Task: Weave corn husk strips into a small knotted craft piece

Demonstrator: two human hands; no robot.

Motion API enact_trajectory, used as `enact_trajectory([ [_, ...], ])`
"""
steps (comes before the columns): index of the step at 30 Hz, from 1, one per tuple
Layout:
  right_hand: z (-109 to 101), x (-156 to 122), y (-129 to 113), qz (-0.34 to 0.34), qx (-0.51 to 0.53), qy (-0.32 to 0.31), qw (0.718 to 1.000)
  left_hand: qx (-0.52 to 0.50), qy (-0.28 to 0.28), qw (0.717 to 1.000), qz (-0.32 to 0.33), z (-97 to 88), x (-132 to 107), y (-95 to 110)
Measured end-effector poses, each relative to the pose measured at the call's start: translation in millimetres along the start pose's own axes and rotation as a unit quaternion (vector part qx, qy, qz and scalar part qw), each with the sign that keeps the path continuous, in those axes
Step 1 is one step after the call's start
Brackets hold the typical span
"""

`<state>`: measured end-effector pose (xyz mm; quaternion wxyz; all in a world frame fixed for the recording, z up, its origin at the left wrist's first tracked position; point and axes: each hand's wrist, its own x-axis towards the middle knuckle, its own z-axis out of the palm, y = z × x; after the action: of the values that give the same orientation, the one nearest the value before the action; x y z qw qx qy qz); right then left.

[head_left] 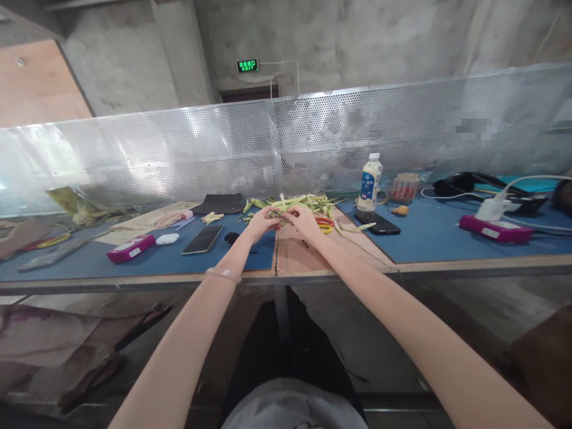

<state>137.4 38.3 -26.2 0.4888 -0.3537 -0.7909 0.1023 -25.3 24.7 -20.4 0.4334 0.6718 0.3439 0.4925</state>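
Note:
Both my arms reach out over the workbench. My left hand (261,223) and my right hand (304,220) meet at the near edge of a pile of green and yellow leaf strips (295,204). The fingers of both hands are curled in a pinch around a few of those strips held between them. A bracelet sits on my left wrist. Red and yellow rubber bands (325,224) lie just right of my right hand on a brown board (304,256).
A white drink bottle (369,183) stands right of the pile, with a black phone (378,222) in front of it. Another phone (202,239), a magenta box (131,248) and a white case (167,239) lie left. A magenta device with charger (495,228) sits right. A perforated metal screen (286,143) backs the bench.

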Motion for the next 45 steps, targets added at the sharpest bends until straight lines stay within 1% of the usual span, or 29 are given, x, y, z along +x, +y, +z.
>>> enact_trajectory([
  [5, 1.0, -1.6, 1.8, 0.029, 0.032, -0.014, 0.999, 0.001, -0.011, 1.000, 0.002, 2.0, -2.3, 2.6],
  [11, 4.4, -1.3, 4.3, 0.055, 0.060, -0.036, 0.996, 0.003, -0.015, 1.000, 0.012, 2.6, -1.4, 1.1],
  [16, 4.2, -0.8, 2.7, 0.056, 0.075, -0.039, 0.995, 0.001, -0.022, 1.000, 0.013, 1.7, -1.4, 2.0],
  [19, 3.6, -1.0, 1.2, 0.056, 0.074, -0.016, 0.996, 0.000, -0.024, 1.000, 0.007, 1.3, -2.1, 3.0],
  [23, 2.5, -1.2, 0.4, 0.048, 0.058, 0.050, 0.996, -0.006, -0.029, 1.000, -0.005, 1.6, -3.4, 3.9],
  [28, -1.3, -2.0, -1.7, 0.007, 0.019, 0.133, 0.991, -0.015, -0.036, 0.999, -0.016, 2.6, -3.7, 3.3],
  [32, -2.6, -3.8, -4.0, -0.031, -0.009, 0.167, 0.985, -0.021, -0.038, 0.999, -0.021, 2.7, -2.6, 2.2],
  [39, -0.8, -5.3, -3.9, -0.053, -0.042, 0.168, 0.983, -0.025, -0.048, 0.998, -0.026, 3.0, -1.9, 2.4],
  [45, -1.7, -6.5, -5.4, -0.058, -0.034, 0.128, 0.990, -0.013, -0.074, 0.997, -0.035, 3.6, -2.7, 2.7],
])
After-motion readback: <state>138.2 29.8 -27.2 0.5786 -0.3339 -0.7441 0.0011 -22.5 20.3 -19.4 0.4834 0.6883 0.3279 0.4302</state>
